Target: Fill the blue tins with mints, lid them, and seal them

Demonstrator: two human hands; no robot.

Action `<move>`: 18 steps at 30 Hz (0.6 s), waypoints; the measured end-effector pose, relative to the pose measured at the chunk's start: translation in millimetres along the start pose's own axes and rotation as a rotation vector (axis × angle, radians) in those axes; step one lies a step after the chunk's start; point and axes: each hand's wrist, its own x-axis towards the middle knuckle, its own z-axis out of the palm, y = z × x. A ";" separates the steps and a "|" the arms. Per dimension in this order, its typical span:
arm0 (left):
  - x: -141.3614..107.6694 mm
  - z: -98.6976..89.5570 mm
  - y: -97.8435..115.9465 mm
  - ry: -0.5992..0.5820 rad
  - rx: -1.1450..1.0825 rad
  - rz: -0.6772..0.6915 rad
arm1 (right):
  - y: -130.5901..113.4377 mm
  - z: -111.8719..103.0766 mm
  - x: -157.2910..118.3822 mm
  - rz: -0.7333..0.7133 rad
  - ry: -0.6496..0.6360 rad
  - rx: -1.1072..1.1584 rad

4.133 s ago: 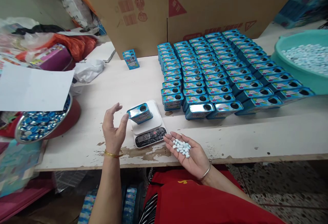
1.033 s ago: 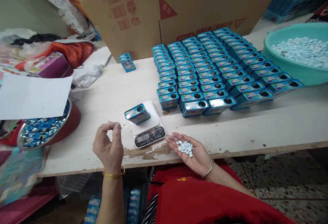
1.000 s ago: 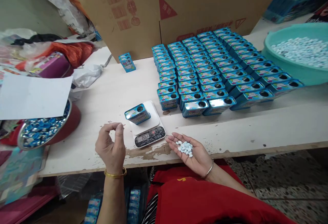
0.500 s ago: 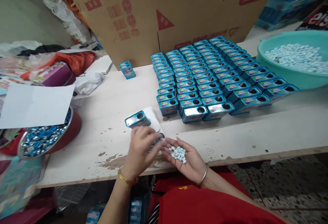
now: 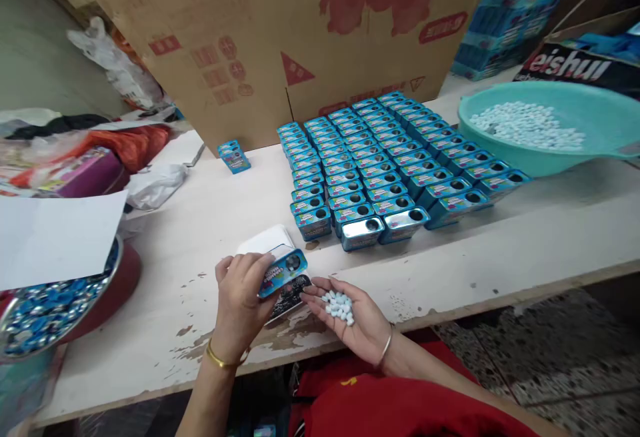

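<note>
My left hand grips a small blue tin with a round hole in its top, held tilted just above the white kitchen scale. My right hand lies palm up at the table's front edge, cupping a small heap of white candies. The tin's open end points toward that palm, a short gap away. The scale's display is mostly hidden behind the tin and my fingers.
Several rows of open blue tins fill the table's middle. A teal basin of white candies stands at right. A metal bowl of blue caps under white paper sits at left. A big cardboard box stands behind; one blue tin stands by it.
My left hand reached across to the scale, took the blue tin off the platform and brought it toward my right palm. The right hand stayed cupped. The view shifted right.
</note>
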 end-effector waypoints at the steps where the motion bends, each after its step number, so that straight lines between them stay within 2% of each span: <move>1: 1.4 -1.5 7.6 -0.007 0.027 0.050 | -1.9 2.8 -0.1 -0.016 0.000 0.011; 5: 2.0 8.0 16.6 -0.044 0.075 0.100 | -8.1 7.5 1.9 -0.069 0.036 0.049; 8: 0.1 17.4 14.1 -0.038 0.014 0.051 | -11.1 6.0 2.3 -0.077 0.038 0.057; 12: 4.3 28.9 15.1 -0.055 -0.194 -0.084 | -15.5 2.0 0.5 -0.093 0.050 0.040; 15: 16.2 47.6 14.0 -0.028 -0.341 -0.158 | -19.4 -4.9 -0.5 -0.115 0.093 0.035; 18: 32.7 73.7 10.7 -0.011 -0.395 -0.163 | -22.0 -16.4 0.0 -0.143 0.144 0.037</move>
